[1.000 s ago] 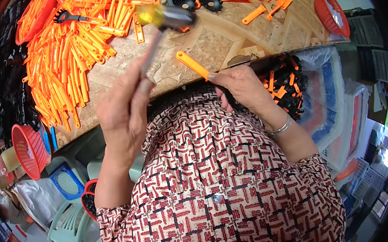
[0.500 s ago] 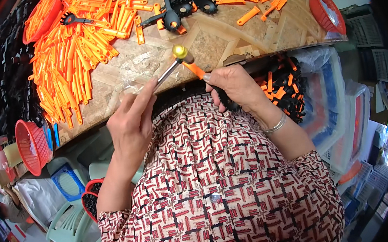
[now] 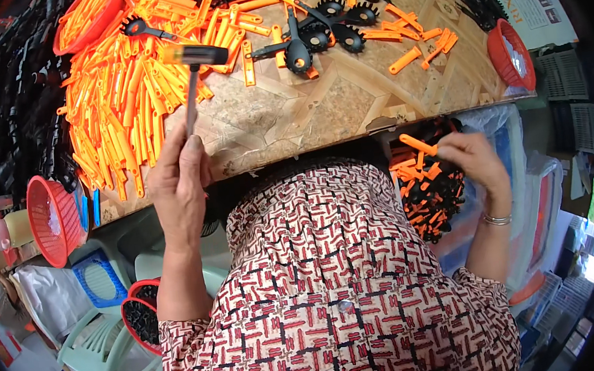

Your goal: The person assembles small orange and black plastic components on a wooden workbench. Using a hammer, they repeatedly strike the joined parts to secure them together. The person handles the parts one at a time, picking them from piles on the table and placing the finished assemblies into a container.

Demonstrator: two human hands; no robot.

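My left hand point(image 3: 180, 179) is closed round the metal shaft of a small mallet point(image 3: 192, 99). Its head, yellow at one end and black at the other, is raised above the table's front edge by the orange pile. Off to the right, my right hand point(image 3: 477, 159) pinches a kitchen utensil by its orange handle point(image 3: 418, 144); its other end is hidden. This hand is over a heap of black utensils with orange handles point(image 3: 430, 194), below the table edge. Loose orange handles point(image 3: 127, 94) cover the table's left part.
Black pasta servers point(image 3: 315, 37) and a slotted spoon point(image 3: 297, 55) lie mid-table near scattered orange handles point(image 3: 405, 60). Black parts crowd the far left point(image 3: 10, 99). Red baskets stand at the left point(image 3: 56, 221) and right point(image 3: 511, 56). A green chair point(image 3: 112, 346) is lower left.
My right hand has moved right with the utensil, from the table's front edge to the heap. The mallet has gone up and left, away from the utensil's orange handle.
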